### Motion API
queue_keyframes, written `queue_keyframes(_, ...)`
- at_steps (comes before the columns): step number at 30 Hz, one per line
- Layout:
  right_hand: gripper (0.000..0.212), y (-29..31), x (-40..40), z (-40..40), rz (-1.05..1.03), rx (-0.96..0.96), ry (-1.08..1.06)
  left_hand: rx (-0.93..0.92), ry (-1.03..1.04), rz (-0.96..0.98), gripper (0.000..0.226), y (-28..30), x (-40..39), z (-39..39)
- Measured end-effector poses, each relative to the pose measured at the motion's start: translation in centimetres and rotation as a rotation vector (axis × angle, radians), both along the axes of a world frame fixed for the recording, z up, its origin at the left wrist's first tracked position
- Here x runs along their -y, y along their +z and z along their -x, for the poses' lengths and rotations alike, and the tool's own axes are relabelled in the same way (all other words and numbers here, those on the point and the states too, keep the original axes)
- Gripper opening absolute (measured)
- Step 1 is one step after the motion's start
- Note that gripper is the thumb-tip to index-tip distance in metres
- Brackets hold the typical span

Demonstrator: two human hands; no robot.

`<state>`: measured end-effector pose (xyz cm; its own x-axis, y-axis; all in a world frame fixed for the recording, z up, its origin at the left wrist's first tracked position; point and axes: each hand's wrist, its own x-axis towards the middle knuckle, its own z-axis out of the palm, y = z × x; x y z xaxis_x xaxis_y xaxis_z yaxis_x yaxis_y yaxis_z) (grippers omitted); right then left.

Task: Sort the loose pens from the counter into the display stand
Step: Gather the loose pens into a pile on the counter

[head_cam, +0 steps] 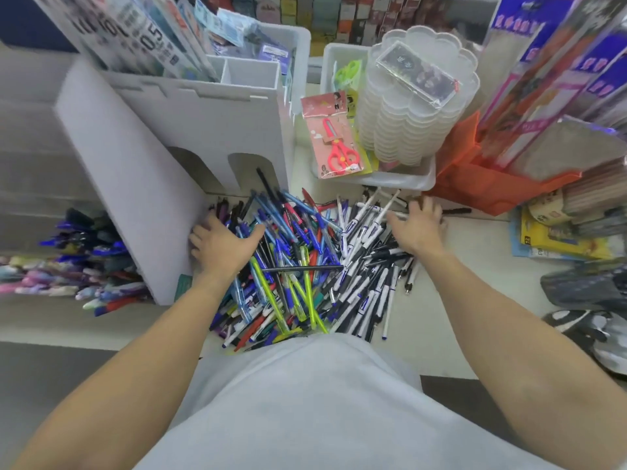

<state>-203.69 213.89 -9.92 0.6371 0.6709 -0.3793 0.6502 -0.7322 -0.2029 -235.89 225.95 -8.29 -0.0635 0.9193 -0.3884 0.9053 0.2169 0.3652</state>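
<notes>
Lying in a heap on the white worktop (441, 334), loose pens (298, 266) sat just near of the white display stand (190, 130) | left hand (220, 245) spread wide on pile's left edge beside stand | right hand (420, 225) spread wide over white pens at right | packaged red scissors (334, 137) in tray farther back

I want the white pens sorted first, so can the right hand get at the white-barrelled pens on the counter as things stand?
Probably yes: the right hand hovers open at the far edge of the white-barrelled pens, nothing covering them.
</notes>
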Motion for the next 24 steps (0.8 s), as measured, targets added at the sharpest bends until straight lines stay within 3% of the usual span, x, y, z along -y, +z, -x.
queue_keyframes(3,0.061,-0.1,-0.1,2.2,0.002,-0.019,0.013,0.003,0.028,0.025,0.112,-0.2,-0.5,0.0)
queue_keyframes(8,0.055,-1.0,0.3,6.2,-0.067,-0.114,0.002,0.089,-0.013,0.103,0.093,-0.6,-0.7,0.4)
queue_keyframes(13,0.052,0.5,1.8,7.0,-0.197,-0.284,0.145,0.088,-0.106,0.111,0.091,0.0,0.0,0.2)
queue_keyframes(16,0.046,1.3,4.4,4.9,-0.451,-0.042,-0.077,0.130,-0.096,0.137,0.081,0.7,0.8,1.3)
queue_keyframes(18,0.047,1.5,6.4,3.4,-0.325,0.073,-0.287,0.050,-0.088,0.186,0.087,0.9,1.8,2.4)
queue_keyframes(21,0.068,1.2,9.0,2.5,-0.014,-0.066,-0.485,0.010,-0.088,0.330,0.099,1.2,3.3,3.6)
queue_keyframes(24,0.076,-0.2,9.9,4.4,0.049,-0.144,-0.514,0.091,-0.054,0.406,0.098,1.6,4.0,4.0)
